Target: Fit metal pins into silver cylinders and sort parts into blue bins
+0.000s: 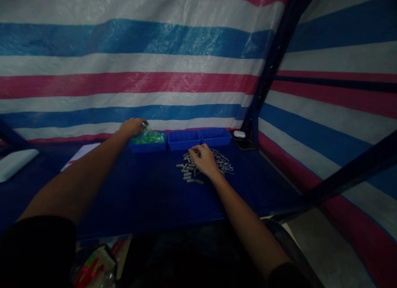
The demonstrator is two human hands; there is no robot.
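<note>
My left hand (133, 126) is at the back of the table, its fingers closed on a small clear plastic bag (147, 129). It hangs over the left blue bin (149, 147), which holds shiny green and clear plastic packets (151, 138). My right hand (204, 159) rests over a pile of small metal parts, with its fingers bent together at the pile's back edge. What those fingers hold, if anything, is hidden. Short grey metal cylinders (187, 174) lie left of this hand, and thin metal rods or nails (226, 163) spread out to its right.
Two more blue bins, a middle one (184, 147) and a right one (216, 141), stand along the back. A white case (239, 134) sits on a dark phone (244, 144) in the right corner. White paper (83, 151) lies left. Blue posts (254, 127) and striped sheeting (186, 83) enclose the table (145, 189).
</note>
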